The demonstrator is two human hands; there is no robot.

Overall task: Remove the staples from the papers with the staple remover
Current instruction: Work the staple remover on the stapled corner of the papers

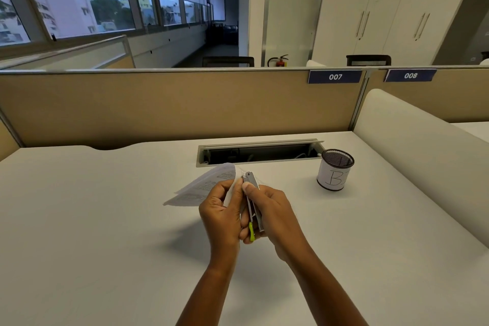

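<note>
Both hands are raised above the middle of the white desk (pixel 105 219). My left hand (pixel 221 216) pinches a thin set of printed papers (pixel 206 188) near one corner; the sheets fan out to the left. My right hand (pixel 272 213) grips a grey metal staple remover (pixel 251 193) with a lime-green end, thumb pressed on its upper part. The tool's tip lies against the papers' corner beside my left fingers. The staple itself is too small to see.
A black mesh pen cup (pixel 335 173) with a white label marked "B" stands to the right. An open cable slot (pixel 260 152) is cut into the desk behind the hands. Tan partition panels (pixel 172 106) close the back, and a white divider (pixel 412 137) the right.
</note>
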